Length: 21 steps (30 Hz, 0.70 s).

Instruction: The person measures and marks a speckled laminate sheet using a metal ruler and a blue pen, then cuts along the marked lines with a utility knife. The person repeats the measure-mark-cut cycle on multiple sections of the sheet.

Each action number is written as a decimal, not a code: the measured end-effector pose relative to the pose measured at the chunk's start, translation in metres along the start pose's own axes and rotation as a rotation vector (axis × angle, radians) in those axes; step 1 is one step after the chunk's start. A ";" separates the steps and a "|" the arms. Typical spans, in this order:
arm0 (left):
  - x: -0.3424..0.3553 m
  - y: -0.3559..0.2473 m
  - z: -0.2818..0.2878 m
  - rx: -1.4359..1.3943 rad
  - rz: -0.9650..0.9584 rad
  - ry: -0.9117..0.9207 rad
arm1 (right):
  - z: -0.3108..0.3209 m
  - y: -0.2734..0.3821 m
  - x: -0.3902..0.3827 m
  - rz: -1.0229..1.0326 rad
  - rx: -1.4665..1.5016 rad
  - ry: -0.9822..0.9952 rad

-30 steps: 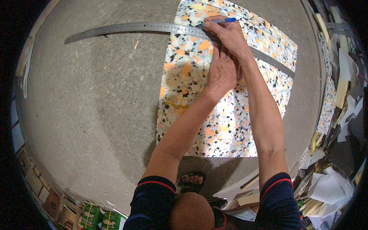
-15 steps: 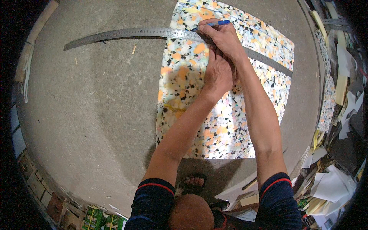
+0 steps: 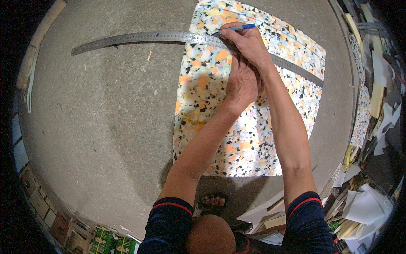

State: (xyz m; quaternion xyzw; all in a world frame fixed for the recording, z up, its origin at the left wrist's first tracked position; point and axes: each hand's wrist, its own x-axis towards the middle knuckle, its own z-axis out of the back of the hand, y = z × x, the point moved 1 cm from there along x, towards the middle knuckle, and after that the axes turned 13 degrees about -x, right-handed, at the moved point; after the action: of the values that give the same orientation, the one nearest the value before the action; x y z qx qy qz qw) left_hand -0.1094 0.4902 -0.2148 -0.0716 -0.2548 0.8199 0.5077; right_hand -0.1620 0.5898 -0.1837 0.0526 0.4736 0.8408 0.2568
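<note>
A mottled foam sheet [image 3: 249, 146], white with orange and black flecks, lies on the floor in front of me. Across it runs a long metal ruler [image 3: 131, 37], which sticks out well past the sheet's left edge. My right hand [image 3: 247, 42] pinches a blue pen [image 3: 245, 27], its tip close to the ruler's far edge. Just nearer to me, my left hand [image 3: 243, 84] presses down at the ruler with its fingers stretched forward; some of them are hidden under the right hand. Beyond the ruler, a thin blue line crosses the sheet near its far edge.
Concrete floor [image 3: 105, 106] surrounds the sheet. Along the right side lie foam offcuts [image 3: 361, 114], pale strips and crumpled white sheets [image 3: 367, 205]. Green packages [image 3: 101, 241] with yellow bands stand at the lower left. My sandalled foot [image 3: 213, 201] is by the sheet's near edge.
The right hand and pen have shifted very slightly to the right along the ruler. The whole view has moved a little; the left hand stays in place.
</note>
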 end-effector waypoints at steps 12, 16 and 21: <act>0.001 0.000 0.004 -0.097 -0.009 -0.071 | -0.001 0.003 0.000 0.003 0.103 -0.012; -0.001 0.000 0.001 -0.122 -0.005 -0.088 | 0.001 0.004 -0.001 0.008 -0.023 0.017; -0.003 0.001 0.000 -0.133 0.007 -0.076 | 0.001 0.007 -0.003 -0.028 0.056 0.012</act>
State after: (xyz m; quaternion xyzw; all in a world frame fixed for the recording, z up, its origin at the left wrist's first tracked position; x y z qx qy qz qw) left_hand -0.1085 0.4871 -0.2153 -0.0751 -0.3275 0.8051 0.4888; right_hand -0.1619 0.5861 -0.1769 0.0483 0.4992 0.8238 0.2643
